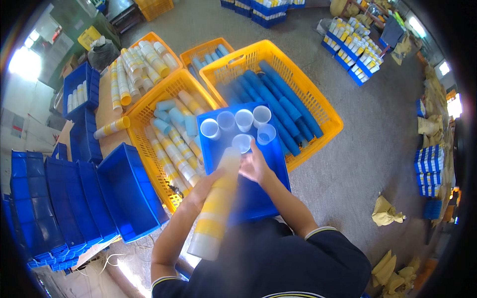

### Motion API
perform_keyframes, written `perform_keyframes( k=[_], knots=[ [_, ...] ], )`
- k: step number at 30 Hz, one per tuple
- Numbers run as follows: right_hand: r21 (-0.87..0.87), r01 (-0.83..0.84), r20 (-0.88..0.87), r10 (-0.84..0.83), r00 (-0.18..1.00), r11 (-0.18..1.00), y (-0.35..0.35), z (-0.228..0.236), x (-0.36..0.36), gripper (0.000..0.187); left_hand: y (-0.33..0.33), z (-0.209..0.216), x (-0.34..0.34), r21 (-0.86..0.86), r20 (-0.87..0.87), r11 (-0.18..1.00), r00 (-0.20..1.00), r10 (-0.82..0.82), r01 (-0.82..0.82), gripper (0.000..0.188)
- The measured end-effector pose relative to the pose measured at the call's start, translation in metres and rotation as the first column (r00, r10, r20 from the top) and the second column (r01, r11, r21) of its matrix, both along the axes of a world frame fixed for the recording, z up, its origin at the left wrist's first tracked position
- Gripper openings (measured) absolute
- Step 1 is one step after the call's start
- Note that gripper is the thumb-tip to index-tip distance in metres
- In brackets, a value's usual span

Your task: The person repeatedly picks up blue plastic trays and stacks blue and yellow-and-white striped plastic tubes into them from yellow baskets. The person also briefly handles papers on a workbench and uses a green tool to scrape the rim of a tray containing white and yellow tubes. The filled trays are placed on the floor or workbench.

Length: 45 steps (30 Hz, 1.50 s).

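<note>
My left hand (pixel 204 187) is wrapped round a long, tilted stack of nested white and yellow plastic cups (pixel 213 211). The stack's upper end is blurred. At that end, my right hand (pixel 254 166) has its fingers closed on the side of a single translucent cup (pixel 242 143), over the blue bin (pixel 273 166) in front of me. Several white and clear cups stand mouth up at the bin's far end, among them a clear cup (pixel 266 133) near its right wall. The palm side of my left hand is hidden behind the stack.
Beyond the bin, a yellow crate (pixel 325 107) holds long blue cup stacks. Another yellow crate (pixel 136 131) at left holds white, yellow and light blue stacks. Empty blue bins (pixel 124 193) stand in a row at far left. Filled blue bins (pixel 355 74) sit on the floor far right.
</note>
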State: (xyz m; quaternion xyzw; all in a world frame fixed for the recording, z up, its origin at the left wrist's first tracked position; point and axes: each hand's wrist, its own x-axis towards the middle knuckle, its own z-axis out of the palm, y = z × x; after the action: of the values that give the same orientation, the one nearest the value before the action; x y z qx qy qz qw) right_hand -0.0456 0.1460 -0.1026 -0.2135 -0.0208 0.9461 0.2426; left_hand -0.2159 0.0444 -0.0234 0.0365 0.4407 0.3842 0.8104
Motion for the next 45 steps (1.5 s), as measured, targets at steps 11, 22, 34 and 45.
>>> perform_keyframes(
  k=[11, 22, 34, 45],
  knots=[
    [-0.106, -0.031, 0.217, 0.054, 0.975, 0.994, -0.01, 0.01, -0.027, 0.057, -0.033, 0.011, -0.01, -0.044, 0.14, 0.988, 0.978, 0.154, -0.149, 0.057],
    [0.153, -0.214, 0.164, 0.189, 0.968, 0.965, -0.029, -0.016, -0.031, 0.051, -0.059, 0.021, -0.01, -0.047, 0.104, 0.993, 0.988, 0.111, -0.107, 0.07],
    [0.228, -0.118, 0.358, 0.03, 0.933, 0.967, -0.049, 0.002, 0.044, 0.043, -0.049, 0.035, 0.023, -0.146, 0.136, 0.989, 0.989, 0.055, -0.035, 0.059],
    [-0.038, -0.213, -0.009, 0.213, 0.977, 0.976, -0.058, 0.0, 0.022, 0.045, -0.068, 0.015, 0.018, -0.104, 0.123, 0.989, 0.986, 0.115, -0.102, 0.061]
  ],
)
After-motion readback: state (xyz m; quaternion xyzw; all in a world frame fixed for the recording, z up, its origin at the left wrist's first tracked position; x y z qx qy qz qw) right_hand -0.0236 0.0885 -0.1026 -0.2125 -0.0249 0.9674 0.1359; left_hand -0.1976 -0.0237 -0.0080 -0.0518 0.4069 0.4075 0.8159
